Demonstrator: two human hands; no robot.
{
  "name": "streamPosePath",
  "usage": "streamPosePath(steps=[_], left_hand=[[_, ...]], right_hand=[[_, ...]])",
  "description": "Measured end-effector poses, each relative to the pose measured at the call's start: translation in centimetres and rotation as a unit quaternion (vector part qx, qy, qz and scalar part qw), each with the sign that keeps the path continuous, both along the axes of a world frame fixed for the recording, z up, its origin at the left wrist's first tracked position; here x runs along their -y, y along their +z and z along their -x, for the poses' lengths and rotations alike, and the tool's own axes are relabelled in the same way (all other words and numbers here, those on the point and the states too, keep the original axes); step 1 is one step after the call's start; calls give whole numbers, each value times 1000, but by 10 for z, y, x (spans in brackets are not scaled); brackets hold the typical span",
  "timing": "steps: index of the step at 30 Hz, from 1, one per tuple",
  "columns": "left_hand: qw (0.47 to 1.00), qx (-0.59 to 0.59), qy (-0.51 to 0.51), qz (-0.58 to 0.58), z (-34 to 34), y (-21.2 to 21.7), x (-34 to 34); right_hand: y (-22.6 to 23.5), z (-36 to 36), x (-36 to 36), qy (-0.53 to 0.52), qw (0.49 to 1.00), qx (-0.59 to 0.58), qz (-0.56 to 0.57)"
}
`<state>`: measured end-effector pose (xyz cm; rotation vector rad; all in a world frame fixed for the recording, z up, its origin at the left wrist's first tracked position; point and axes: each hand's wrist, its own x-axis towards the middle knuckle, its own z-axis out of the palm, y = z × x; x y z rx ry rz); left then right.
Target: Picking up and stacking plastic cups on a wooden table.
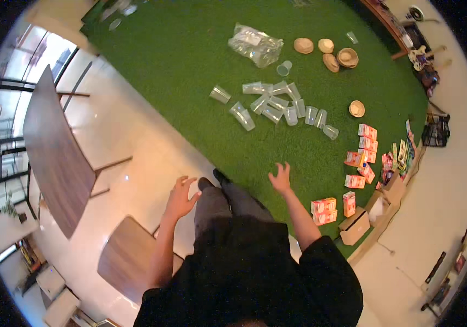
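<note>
I stand at the edge of a green turf mat (179,65), looking down at my dark trousers and shoes. My left hand (181,196) hangs open over the pale tiled floor, fingers spread, holding nothing. My right hand (281,177) is open too, fingers apart above the turf, empty. Several clear plastic cups (277,106) lie scattered on the turf ahead of me, most on their sides. A clear plastic bag of cups (255,44) lies farther off. Neither hand touches anything.
Woven bowls (326,52) sit at the far side of the turf. Orange-and-white cartons (361,158) and an open cardboard box (356,226) lie along the right edge. A dark wooden table (53,158) and a stool (127,256) stand on the tiles at left.
</note>
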<state>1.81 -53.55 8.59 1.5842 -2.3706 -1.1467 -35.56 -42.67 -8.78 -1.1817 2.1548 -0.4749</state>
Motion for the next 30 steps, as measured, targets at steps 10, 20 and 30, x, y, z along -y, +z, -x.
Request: streamPosePath(steps=[10, 20, 30], left_hand=[[994, -109, 0, -12, 29, -203, 199], [997, -3, 14, 81, 131, -358, 344], [991, -98, 67, 65, 166, -404, 338]], right_hand=[[-97, 60, 25, -180, 983, 9, -47], [-137, 176, 179, 172, 919, -344, -87], [-174, 205, 237, 175, 952, -232, -92]])
